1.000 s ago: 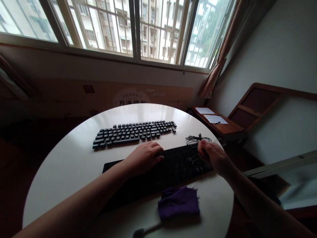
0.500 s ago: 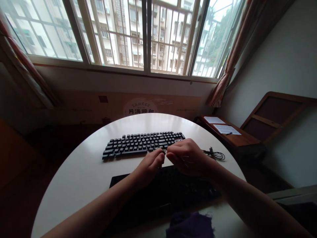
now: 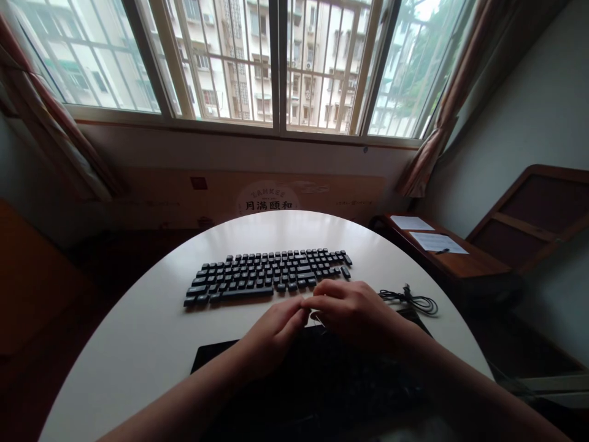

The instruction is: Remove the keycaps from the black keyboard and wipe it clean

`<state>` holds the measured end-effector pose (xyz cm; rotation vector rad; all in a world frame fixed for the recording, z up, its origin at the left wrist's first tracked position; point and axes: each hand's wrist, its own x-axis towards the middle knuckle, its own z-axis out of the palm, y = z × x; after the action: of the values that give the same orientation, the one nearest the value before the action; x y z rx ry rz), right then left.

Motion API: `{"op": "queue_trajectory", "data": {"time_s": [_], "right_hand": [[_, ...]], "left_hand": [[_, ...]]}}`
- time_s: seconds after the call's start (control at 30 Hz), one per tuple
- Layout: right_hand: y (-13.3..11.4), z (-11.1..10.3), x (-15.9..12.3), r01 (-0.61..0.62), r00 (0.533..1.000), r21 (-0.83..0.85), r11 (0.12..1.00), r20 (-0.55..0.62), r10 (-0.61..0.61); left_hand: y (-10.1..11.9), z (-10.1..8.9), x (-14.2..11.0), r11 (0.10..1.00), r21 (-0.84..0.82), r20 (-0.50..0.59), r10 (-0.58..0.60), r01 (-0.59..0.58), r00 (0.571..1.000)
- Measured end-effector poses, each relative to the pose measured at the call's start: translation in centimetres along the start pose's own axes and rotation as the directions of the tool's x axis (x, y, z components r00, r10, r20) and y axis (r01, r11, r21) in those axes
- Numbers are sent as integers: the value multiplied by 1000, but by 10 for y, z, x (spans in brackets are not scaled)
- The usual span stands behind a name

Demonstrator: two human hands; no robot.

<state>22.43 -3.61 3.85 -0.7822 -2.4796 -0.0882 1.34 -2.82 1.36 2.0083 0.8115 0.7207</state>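
My left hand (image 3: 279, 331) and my right hand (image 3: 352, 310) meet at the fingertips over the near edge of the white table. The left fingers are pinched together, and whatever they hold is hidden. From my curled right fingers stick out thin metal wires, which look like a wire keycap puller (image 3: 317, 319). Under both hands lies a dark keyboard base (image 3: 216, 353), mostly covered by my arms and in shadow. Just beyond the hands, black keycaps (image 3: 262, 270) are set out on the table in keyboard order, with small gaps at the lower right.
A coiled black cable (image 3: 416, 301) lies right of my right hand. The round white table (image 3: 138, 331) ends in a curved edge. Past it on the right stands a wooden chair (image 3: 473, 264) with papers (image 3: 439, 242) and a pen (image 3: 442, 250) on its seat.
My hands have come down and nearer to me, with the fingertips now touching. The camera view has shifted slightly, and the purple cloth at the bottom has gone out of sight.
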Motion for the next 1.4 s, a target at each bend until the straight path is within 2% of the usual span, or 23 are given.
{"op": "queue_trajectory", "data": {"time_s": [0.1, 0.27, 0.33, 0.4, 0.47, 0.53, 0.6, 0.73, 0.83, 1.03, 1.4], "right_hand": [[-2, 3, -1, -9, 1000, 27, 1000, -25, 10], [-2, 5, 0, -39, 999, 77, 996, 6, 39], [3, 2, -1, -65, 998, 91, 994, 3, 65], [15, -3, -4, -131, 991, 90, 987, -22, 134], [31, -5, -8, -252, 967, 69, 965, -29, 254], [49, -1, -13, -385, 923, 35, 922, 17, 385], [64, 11, -17, -448, 892, 19, 894, 79, 445], [75, 38, -20, -460, 879, 14, 888, 147, 454], [75, 49, -20, -483, 866, 8, 875, 155, 476], [77, 55, -20, -533, 841, 3, 846, 114, 529], [77, 62, -19, -554, 832, 43, 832, 55, 551]], "left_hand": [[0, 2, 0, 1000, 13, 12, 6, -6, 1000], [-1, 2, 1, 998, 54, 29, 35, -37, 999], [-2, 2, 2, 992, 123, 13, 19, -20, 1000], [-4, 2, 2, 969, 242, -38, -30, 38, 999], [-6, 2, 1, 928, 357, -82, -79, 103, 993], [-8, 4, 0, 894, 431, -78, -102, 126, 992], [-10, 6, -1, 873, 473, -44, -109, 117, 993], [-15, 10, -1, 862, 501, 15, -105, 83, 994], [-16, 10, 0, 857, 511, 20, -87, 64, 996], [-15, 9, -1, 855, 515, 18, -82, 61, 996], [-17, 9, -1, 853, 520, 17, -68, 49, 998]]}}
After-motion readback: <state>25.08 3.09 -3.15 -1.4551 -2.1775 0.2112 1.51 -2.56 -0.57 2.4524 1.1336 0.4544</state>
